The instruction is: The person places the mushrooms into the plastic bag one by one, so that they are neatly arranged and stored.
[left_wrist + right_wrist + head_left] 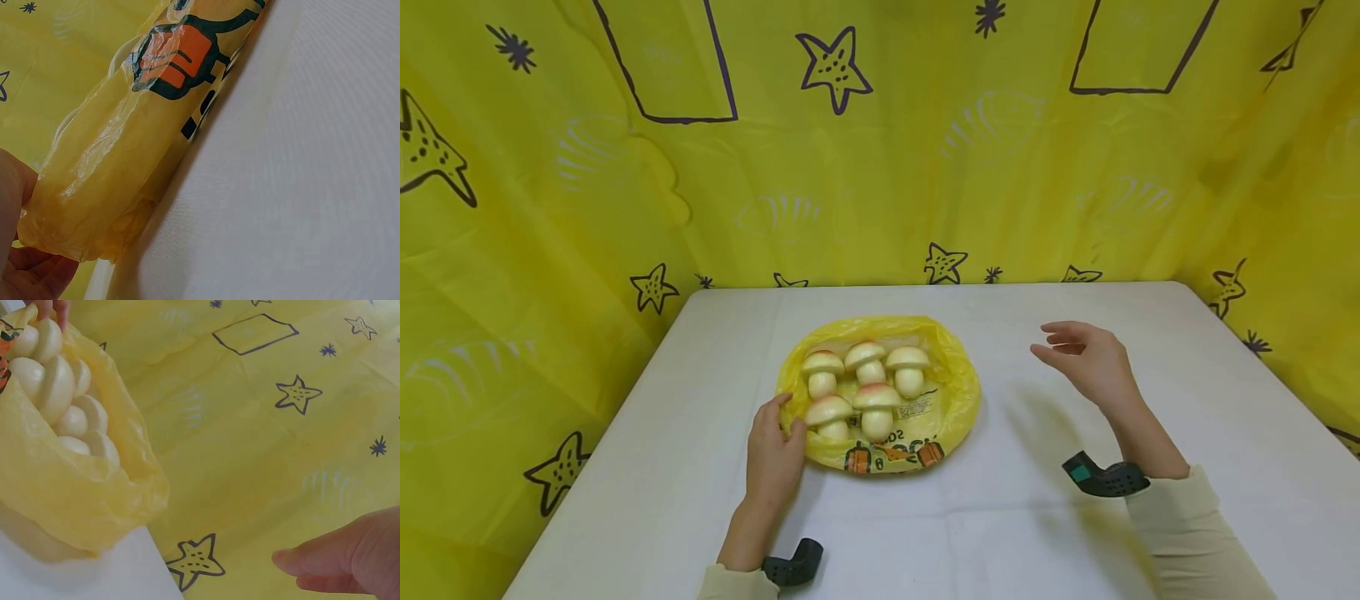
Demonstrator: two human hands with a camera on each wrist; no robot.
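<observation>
A yellow plastic bag with its edge folded down lies on the table, printed with orange and black figures. Inside it are several pale toy mushrooms with reddish tints on some caps. At the bag's left side, my left hand pinches the edge between thumb and fingers; the left wrist view shows the fingers of this hand against the crumpled plastic. Raised to the right of the bag and apart from it, my right hand holds nothing, its fingers loosely bent.
A white-covered table carries the bag. Behind it and along both sides hangs a yellow curtain with drawn stars and shells. Each wrist wears a black band, the right one with a green patch.
</observation>
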